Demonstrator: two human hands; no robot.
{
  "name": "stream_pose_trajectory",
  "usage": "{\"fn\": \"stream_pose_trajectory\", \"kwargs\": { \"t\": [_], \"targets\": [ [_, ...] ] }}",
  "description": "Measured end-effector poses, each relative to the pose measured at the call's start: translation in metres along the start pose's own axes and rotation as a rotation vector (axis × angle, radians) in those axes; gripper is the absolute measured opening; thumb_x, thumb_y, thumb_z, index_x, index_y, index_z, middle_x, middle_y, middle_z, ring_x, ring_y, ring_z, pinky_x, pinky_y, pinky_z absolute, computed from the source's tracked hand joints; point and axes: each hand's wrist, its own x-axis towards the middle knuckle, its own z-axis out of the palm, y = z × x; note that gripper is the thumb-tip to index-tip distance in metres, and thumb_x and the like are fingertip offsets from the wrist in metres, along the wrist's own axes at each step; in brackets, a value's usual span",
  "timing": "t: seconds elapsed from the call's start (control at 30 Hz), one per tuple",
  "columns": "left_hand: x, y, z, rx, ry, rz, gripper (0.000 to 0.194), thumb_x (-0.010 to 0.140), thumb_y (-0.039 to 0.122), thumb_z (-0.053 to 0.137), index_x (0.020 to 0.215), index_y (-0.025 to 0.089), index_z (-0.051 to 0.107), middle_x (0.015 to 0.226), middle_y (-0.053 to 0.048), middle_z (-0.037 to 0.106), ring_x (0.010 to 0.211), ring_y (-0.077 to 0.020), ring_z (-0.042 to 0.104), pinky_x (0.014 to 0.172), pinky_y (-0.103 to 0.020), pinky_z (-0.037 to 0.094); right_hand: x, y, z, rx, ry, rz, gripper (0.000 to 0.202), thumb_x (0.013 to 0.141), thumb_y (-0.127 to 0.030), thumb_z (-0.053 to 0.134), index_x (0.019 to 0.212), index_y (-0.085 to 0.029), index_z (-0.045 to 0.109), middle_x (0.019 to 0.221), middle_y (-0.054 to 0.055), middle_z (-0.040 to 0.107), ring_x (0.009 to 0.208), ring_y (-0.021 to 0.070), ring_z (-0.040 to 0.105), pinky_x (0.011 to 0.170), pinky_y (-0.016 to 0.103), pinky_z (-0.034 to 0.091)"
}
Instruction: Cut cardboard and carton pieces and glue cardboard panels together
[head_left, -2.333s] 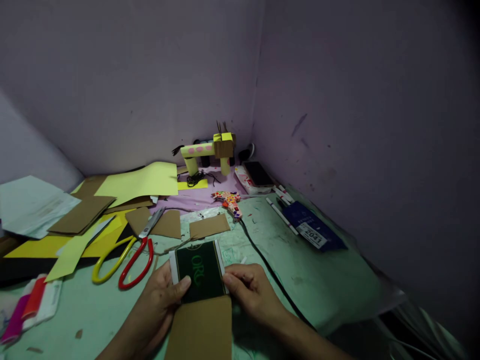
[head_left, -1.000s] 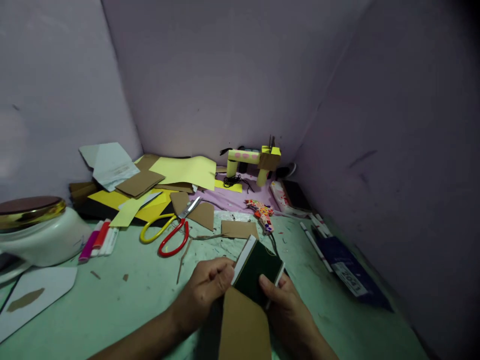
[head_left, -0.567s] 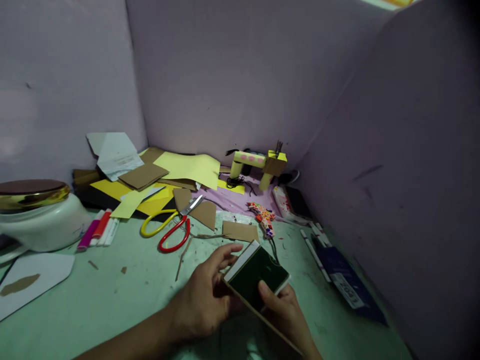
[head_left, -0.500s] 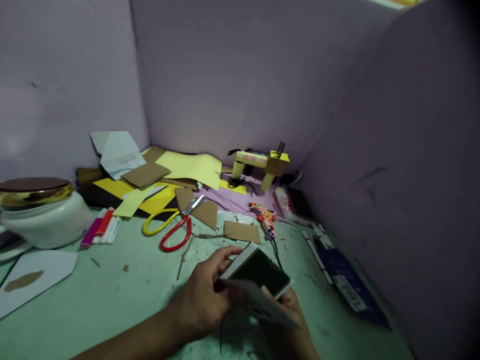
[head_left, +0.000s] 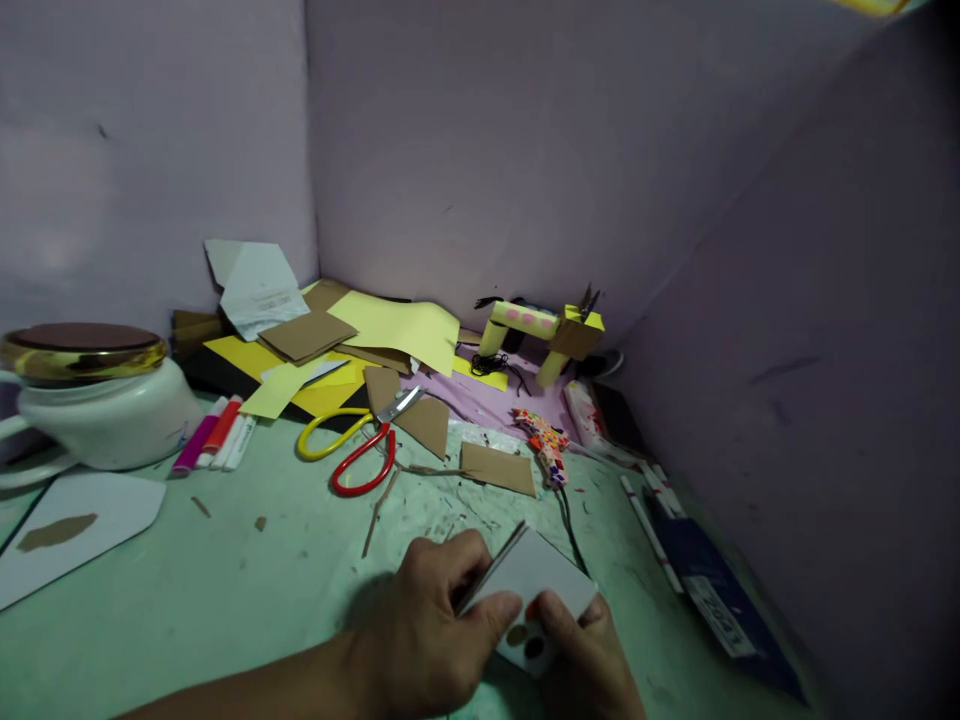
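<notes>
Between both hands, low in the head view, is a small white booklet (head_left: pixel 536 565) with round dark, brown and reddish spots near its lower edge. My left hand (head_left: pixel 442 620) is closed on its left side, thumb lying across the white face. The right edge is pinched by my right hand (head_left: pixel 585 640), its thumb pressed near the spots. Just beyond the booklet lie a brown cardboard strip (head_left: pixel 498 469) and a flower-patterned piece (head_left: pixel 547 445) with a dark cord. Scissors (head_left: pixel 367 440) with one yellow and one red handle lie open to the left.
A white lidded pot (head_left: pixel 105 415) and several markers (head_left: pixel 214 435) stand or lie at the left. Paper and cardboard sheets (head_left: pixel 397 330) pile up at the back, beside a yellow paper animal figure (head_left: pixel 525 320). A blue pouch (head_left: pixel 720 590) lies along the right wall.
The booklet, lifted open with a dark green inner face showing, is now closed with its white spotted face up. Both thumbs have come onto that face. The view has shifted slightly.
</notes>
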Motion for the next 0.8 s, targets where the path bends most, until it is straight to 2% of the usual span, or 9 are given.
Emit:
{"fn": "stream_pose_trajectory", "kwargs": {
  "t": [0.13,0.23,0.33,0.47,0.57,0.67,0.73,0.8],
  "targets": [
    [-0.001,0.002,-0.002,-0.018,-0.076,0.036,0.020,0.079,0.030,0.050,0.063,0.021,0.041,0.052,0.006,0.040,0.048,-0.0096,0.037,0.044,-0.023,0.027,0.001,-0.001,-0.002,0.039,0.038,0.029,0.030,0.060,-0.041,0.079,0.061,-0.016,0.062,0.049,0.000,0.061,0.044,0.0128,0.053,0.045,0.024,0.038],
    [-0.001,0.001,-0.003,0.045,-0.055,0.109,0.024,0.081,0.028,0.045,0.059,0.020,0.039,0.052,0.004,0.040,0.049,-0.0103,0.041,0.047,-0.024,0.028,0.000,-0.006,-0.001,0.071,-0.025,0.089,0.027,0.059,-0.038,0.078,0.059,-0.016,0.063,0.050,0.002,0.061,0.047,0.0147,0.053,0.047,0.026,0.039],
    [-0.001,-0.001,-0.005,0.072,-0.045,0.177,0.027,0.083,0.027,0.043,0.057,0.021,0.036,0.052,0.004,0.040,0.049,-0.0105,0.042,0.048,-0.025,0.027,-0.001,-0.009,0.002,0.086,-0.114,0.124,0.026,0.058,-0.038,0.077,0.068,-0.016,0.068,0.060,0.005,0.067,0.054,0.0183,0.057,0.051,0.030,0.042],
    [0.001,-0.005,-0.005,0.095,-0.025,0.189,0.028,0.083,0.026,0.043,0.057,0.021,0.032,0.050,0.005,0.036,0.047,-0.0102,0.039,0.047,-0.025,0.026,0.002,-0.006,0.009,0.151,-0.120,0.138,0.024,0.061,-0.040,0.078,0.061,-0.018,0.067,0.060,0.002,0.066,0.057,0.0165,0.058,0.056,0.029,0.043],
    [0.004,-0.006,-0.005,0.130,-0.003,0.146,0.029,0.082,0.026,0.045,0.056,0.021,0.032,0.050,0.005,0.037,0.048,-0.0103,0.040,0.048,-0.025,0.027,0.007,-0.004,0.013,0.159,-0.103,0.139,0.021,0.061,-0.038,0.079,0.066,-0.020,0.069,0.055,0.000,0.063,0.053,0.0147,0.055,0.054,0.028,0.043],
    [0.007,-0.004,-0.008,0.117,-0.045,0.087,0.029,0.083,0.032,0.047,0.057,0.020,0.041,0.051,0.005,0.039,0.050,-0.0105,0.040,0.049,-0.025,0.026,0.012,-0.006,0.011,0.181,-0.002,0.118,0.020,0.059,-0.033,0.081,0.067,-0.021,0.068,0.058,-0.002,0.064,0.054,0.0145,0.056,0.055,0.028,0.045],
    [0.010,-0.002,-0.014,0.035,-0.076,0.055,0.033,0.086,0.041,0.044,0.063,0.018,0.051,0.053,0.004,0.042,0.050,-0.0107,0.040,0.048,-0.025,0.027,0.016,-0.008,0.007,0.192,0.048,0.140,0.020,0.057,-0.032,0.082,0.063,-0.020,0.066,0.061,-0.001,0.066,0.058,0.0162,0.059,0.059,0.030,0.048],
    [0.013,0.001,-0.021,-0.096,-0.039,-0.034,0.042,0.088,0.050,0.035,0.074,0.017,0.058,0.058,0.003,0.048,0.048,-0.0103,0.040,0.046,-0.024,0.028,0.020,-0.009,0.004,0.194,0.050,0.168,0.022,0.057,-0.032,0.081,0.061,-0.018,0.065,0.062,0.000,0.066,0.057,0.0169,0.059,0.059,0.031,0.049]
  ]
}}
